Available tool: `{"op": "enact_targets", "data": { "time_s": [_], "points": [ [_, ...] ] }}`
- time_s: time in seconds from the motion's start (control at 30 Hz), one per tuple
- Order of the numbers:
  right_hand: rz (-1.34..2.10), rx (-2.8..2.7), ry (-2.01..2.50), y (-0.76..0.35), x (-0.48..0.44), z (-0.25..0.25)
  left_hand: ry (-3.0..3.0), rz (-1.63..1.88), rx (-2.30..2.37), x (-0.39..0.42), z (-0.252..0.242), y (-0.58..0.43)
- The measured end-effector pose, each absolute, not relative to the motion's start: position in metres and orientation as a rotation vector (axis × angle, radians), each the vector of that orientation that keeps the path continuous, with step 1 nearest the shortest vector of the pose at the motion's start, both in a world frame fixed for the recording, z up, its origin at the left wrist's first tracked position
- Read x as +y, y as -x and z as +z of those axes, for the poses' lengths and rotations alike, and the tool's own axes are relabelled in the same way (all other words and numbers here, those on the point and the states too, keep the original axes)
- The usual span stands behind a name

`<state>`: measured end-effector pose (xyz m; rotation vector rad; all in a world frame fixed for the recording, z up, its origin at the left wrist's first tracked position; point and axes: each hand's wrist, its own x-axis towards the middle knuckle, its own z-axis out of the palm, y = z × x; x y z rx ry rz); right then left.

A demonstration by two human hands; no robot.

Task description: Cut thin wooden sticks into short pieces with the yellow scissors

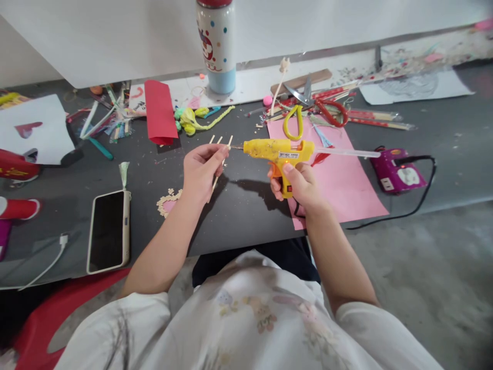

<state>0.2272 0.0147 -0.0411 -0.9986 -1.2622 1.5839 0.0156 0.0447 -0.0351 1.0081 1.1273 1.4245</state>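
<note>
My right hand [302,187] is wrapped round the handle of a yellow hot glue gun [265,149], thumb on its side. A clear glue stick [346,152] juts from the gun's back end. In my left hand [204,167] several thin wooden sticks [219,140] are pinched, their ends showing above and below the fingers. The gun's nozzle [238,147] points left and is at the sticks near my left fingertips; whether it touches them I cannot tell. Below my left wrist lies a pink piece edged with small wooden bits [169,204], partly hidden by the forearm.
A pink sheet [339,180] lies under the right hand, with scissors [302,97] at its top. A purple power box [398,172] with a black cord stands right. A phone [110,231] lies left; a tumbler [217,51], red paper [159,110] and yellow clay [192,121] are at the back.
</note>
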Motion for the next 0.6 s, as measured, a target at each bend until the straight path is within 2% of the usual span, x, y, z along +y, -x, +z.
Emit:
{"op": "enact_targets", "data": {
  "time_s": [0.6],
  "points": [
    [1.596, -1.252, 0.991, -0.2265, 0.0142, -0.0417, -1.033, 1.405, 1.147, 0.0438, -0.0346, -0.0162]
  ]
}}
